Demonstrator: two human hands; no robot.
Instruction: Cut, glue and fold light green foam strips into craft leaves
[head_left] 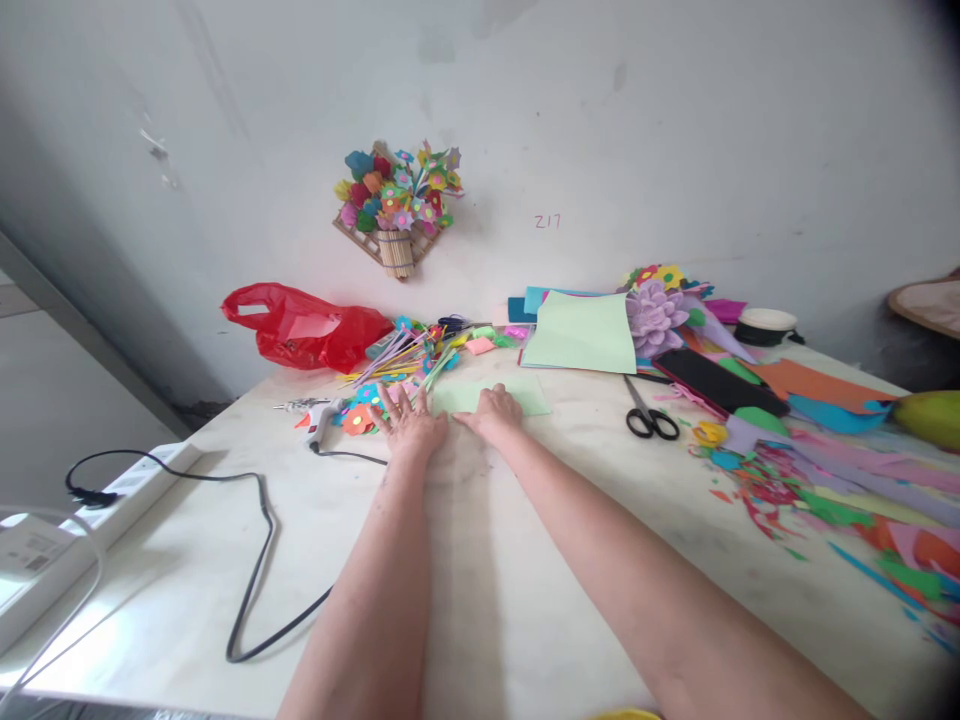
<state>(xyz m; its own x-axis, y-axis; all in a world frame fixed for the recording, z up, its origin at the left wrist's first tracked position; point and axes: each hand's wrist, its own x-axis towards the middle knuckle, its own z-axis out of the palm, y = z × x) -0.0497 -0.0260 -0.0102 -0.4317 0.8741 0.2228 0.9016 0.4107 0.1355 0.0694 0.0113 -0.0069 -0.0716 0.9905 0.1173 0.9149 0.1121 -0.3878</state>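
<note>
A pale green craft sheet (531, 396) lies flat on the table, partly covered by my hands. My left hand (411, 425) rests at its left end, palm down with the fingers spread. At the sheet's near edge, my right hand (495, 412) is closed, its fingers curled down onto the sheet and its thumb pointing left along that edge. What lies beneath those fingers is hidden. Beside my left hand are colourful cut flowers (360, 417) and a glue gun (321, 415). Black-handled scissors (649, 420) lie to the right of my right hand.
A red plastic bag (306, 328) and flower stems (394, 352) sit along the wall. Stacked sheets (581, 332), a phone (720, 382) and coloured scraps (772, 480) spread on the right. A black cord (259, 560) runs from the power strip (142, 490) across the left.
</note>
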